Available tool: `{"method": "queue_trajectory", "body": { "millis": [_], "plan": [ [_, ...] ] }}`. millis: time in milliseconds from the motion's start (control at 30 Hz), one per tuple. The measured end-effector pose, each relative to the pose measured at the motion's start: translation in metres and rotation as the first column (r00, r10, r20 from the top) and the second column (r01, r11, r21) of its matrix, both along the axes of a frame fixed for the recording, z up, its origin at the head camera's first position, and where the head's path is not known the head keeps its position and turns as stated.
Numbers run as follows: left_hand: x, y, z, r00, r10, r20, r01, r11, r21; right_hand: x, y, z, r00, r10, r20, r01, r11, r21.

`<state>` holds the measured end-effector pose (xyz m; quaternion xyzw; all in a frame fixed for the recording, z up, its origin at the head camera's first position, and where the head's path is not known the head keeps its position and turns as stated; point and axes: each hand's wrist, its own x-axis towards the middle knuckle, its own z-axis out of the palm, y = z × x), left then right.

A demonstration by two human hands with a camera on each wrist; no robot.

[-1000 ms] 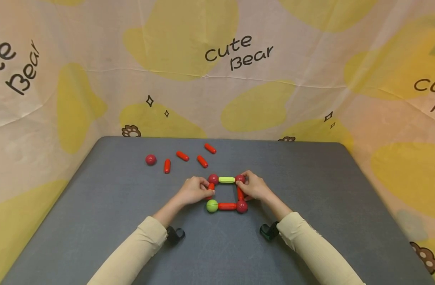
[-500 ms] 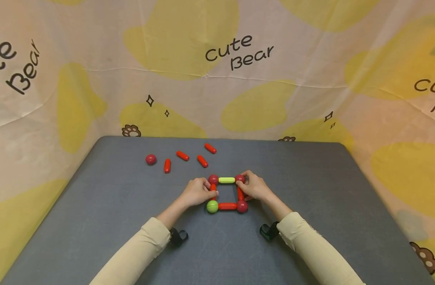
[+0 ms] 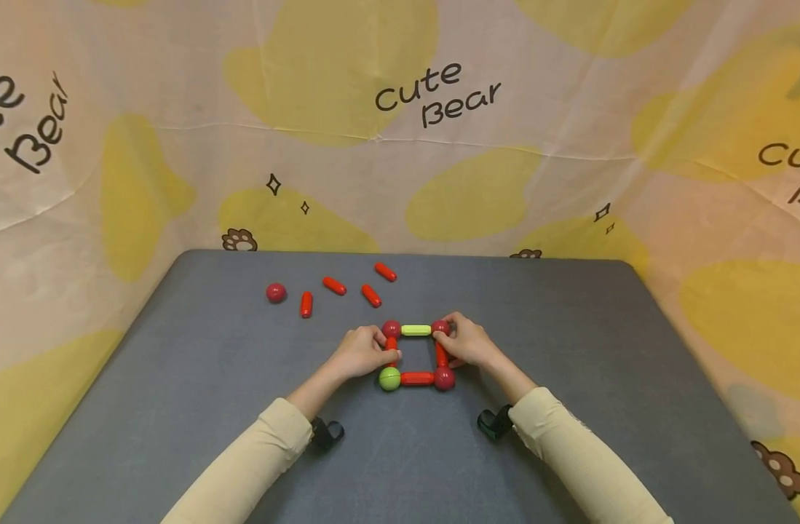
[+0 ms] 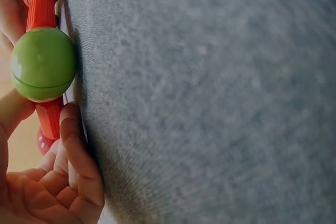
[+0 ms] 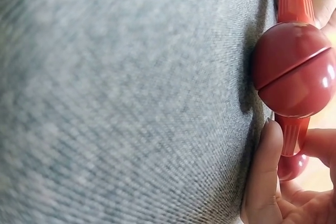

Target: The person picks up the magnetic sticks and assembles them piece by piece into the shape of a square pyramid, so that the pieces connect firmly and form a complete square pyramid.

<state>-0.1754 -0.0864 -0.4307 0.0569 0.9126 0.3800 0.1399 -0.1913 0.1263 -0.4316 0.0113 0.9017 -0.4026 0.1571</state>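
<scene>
A square of toy building rods and balls lies on the grey table. Its near side is a red ribbed rod between a green ball and a red ball. A yellow-green rod joins the far left red ball and the far right red ball. My left hand pinches the left red rod between thumb and fingers. With thumb and fingers, my right hand holds the far right red ball, and its other fingers lie by the right red rod.
Several loose red rods lie beyond the square, toward the back left. A single red ball sits left of them. Patterned cloth rises behind the table and along its sides.
My left hand moved slightly right, and the left red rod swung into line between the green ball and the far left red ball. The right hand stayed in place.
</scene>
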Motion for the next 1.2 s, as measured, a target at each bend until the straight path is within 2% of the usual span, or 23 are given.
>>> {"method": "queue_trajectory", "body": {
  "millis": [200, 367, 500, 633, 767, 900, 1000, 1067, 1200],
  "plan": [
    [0.001, -0.001, 0.002, 1.0, -0.005, 0.002, 0.005, 1.0, -0.019, 0.001, 0.0, 0.0, 1.0, -0.009, 0.02, 0.01, 1.0, -0.022],
    [-0.001, -0.01, 0.008, 1.0, -0.007, -0.014, 0.007, 0.999, -0.034, 0.004, 0.003, 0.004, 0.999, -0.002, 0.036, 0.003, 0.999, -0.046],
    [-0.004, -0.026, 0.012, 0.997, 0.031, -0.072, -0.033, 0.999, -0.02, 0.007, 0.006, 0.004, 0.999, 0.024, 0.029, -0.023, 0.999, -0.045],
    [-0.008, -0.044, 0.016, 0.986, 0.095, -0.141, -0.098, 0.995, -0.019, 0.01, 0.006, 0.003, 0.999, 0.047, -0.007, -0.047, 0.999, -0.023],
    [-0.016, -0.063, 0.02, 0.958, 0.167, -0.234, -0.177, 0.984, -0.026, 0.01, 0.005, 0.001, 0.998, 0.061, -0.031, -0.061, 0.998, -0.005],
    [-0.023, -0.079, 0.024, 0.913, 0.258, -0.317, -0.277, 0.961, -0.016, 0.01, 0.004, 0.0, 0.998, 0.057, -0.028, -0.057, 0.998, -0.003],
    [-0.028, -0.088, 0.025, 0.883, 0.322, -0.342, -0.343, 0.94, 0.002, 0.009, 0.004, 0.0, 0.998, 0.05, -0.025, -0.051, 0.999, -0.004],
    [-0.03, -0.092, 0.025, 0.868, 0.352, -0.35, -0.374, 0.928, 0.005, 0.01, 0.003, 0.0, 0.999, 0.045, -0.024, -0.045, 0.999, -0.005],
    [-0.035, -0.098, 0.022, 0.848, 0.405, -0.34, -0.429, 0.903, 0.008, 0.01, 0.002, 0.001, 0.999, 0.041, -0.027, -0.041, 0.999, -0.006]
  ]
}}
